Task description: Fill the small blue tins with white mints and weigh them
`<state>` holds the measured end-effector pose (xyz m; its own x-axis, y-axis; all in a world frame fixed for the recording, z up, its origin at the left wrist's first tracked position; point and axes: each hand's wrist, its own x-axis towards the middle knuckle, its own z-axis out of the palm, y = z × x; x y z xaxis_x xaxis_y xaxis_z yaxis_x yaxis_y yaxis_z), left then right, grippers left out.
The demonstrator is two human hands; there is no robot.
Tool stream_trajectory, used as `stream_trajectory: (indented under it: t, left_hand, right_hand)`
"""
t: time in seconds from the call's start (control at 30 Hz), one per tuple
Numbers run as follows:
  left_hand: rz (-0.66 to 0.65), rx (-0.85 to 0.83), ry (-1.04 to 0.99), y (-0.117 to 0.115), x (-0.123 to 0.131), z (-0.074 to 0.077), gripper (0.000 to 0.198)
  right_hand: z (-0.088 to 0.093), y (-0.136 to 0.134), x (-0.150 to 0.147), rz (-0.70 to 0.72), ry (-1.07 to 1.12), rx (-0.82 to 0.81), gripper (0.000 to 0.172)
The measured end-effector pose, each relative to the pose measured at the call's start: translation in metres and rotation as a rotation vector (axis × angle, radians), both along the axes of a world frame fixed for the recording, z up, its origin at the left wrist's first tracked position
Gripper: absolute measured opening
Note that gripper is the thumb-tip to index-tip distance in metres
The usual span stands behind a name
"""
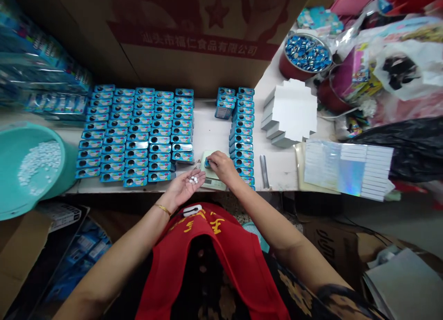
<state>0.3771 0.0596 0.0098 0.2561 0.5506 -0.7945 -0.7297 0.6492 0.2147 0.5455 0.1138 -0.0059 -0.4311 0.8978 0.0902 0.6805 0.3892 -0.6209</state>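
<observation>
1. Red apron (211, 260) fills the bottom centre, closest to the lens; both bare forearms reach forward from either side of it.
2. Far left: teal basin (20, 172) with a scatter of white tablets (39, 165) inside, sitting at the table edge.
3. Next right: block of small blue tins (134, 135) laid flat in tidy rows on the white table (211, 130), each with a dark oval window (label print too small to read).
4. Left hand (185, 184), palm up and fingers spread apart, cups a few white tablets (194, 179); gold bangle (162, 209) at the wrist.
5. Right hand (221, 165), fingers curled down together onto one blue tin (207, 162), which rests on a small pale-green scale (211, 174) at the table's near edge, just beside the left palm.
6. Right of that hand: a single column of the same tins (242, 135), with a short stack at its far end.
7. Further right: stack of white folded card (290, 112), then holographic sheets (348, 170).
8. Far right, back: red bowl (304, 54) full of shiny blue pieces, among plastic bags.
</observation>
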Motion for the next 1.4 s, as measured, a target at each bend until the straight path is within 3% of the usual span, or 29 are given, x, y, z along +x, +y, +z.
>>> stream_trajectory:
  t: [0.13, 0.27, 0.47, 0.63, 0.8, 1.07, 1.3, 1.4]
  left_hand:
    - [0.009, -0.012, -0.008, -0.006, -0.003, -0.003, 0.028]
    - [0.029, -0.021, -0.044, -0.013, -0.007, -0.005, 0.029]
    - [0.029, 0.022, -0.135, -0.031, -0.017, -0.008, 0.032]
    - [0.025, -0.033, -0.132, -0.055, -0.027, -0.012, 0.030]
    - [0.068, -0.029, -0.125, -0.064, -0.030, -0.009, 0.025]
    - [0.060, -0.066, -0.080, -0.061, -0.027, -0.006, 0.024]
    - [-0.028, -0.073, -0.075, -0.061, -0.021, -0.010, 0.023]
    - [-0.005, -0.076, -0.043, -0.062, -0.021, -0.011, 0.022]
  right_hand:
    - [-0.008, 0.008, 0.004, 0.008, -0.077, -0.009, 0.019]
    - [0.003, -0.009, -0.001, 0.005, 0.002, 0.002, 0.023]
    - [0.020, -0.069, -0.047, 0.433, -0.180, 0.044, 0.026]
    - [0.012, -0.087, -0.063, 0.522, -0.243, -0.018, 0.014]
    - [0.009, -0.085, -0.060, 0.528, -0.233, -0.075, 0.016]
    - [0.009, -0.089, -0.059, 0.534, -0.238, -0.019, 0.016]
    - [0.006, -0.091, -0.057, 0.573, -0.138, -0.033, 0.016]
    - [0.009, -0.076, -0.038, 0.435, -0.063, 0.063, 0.020]
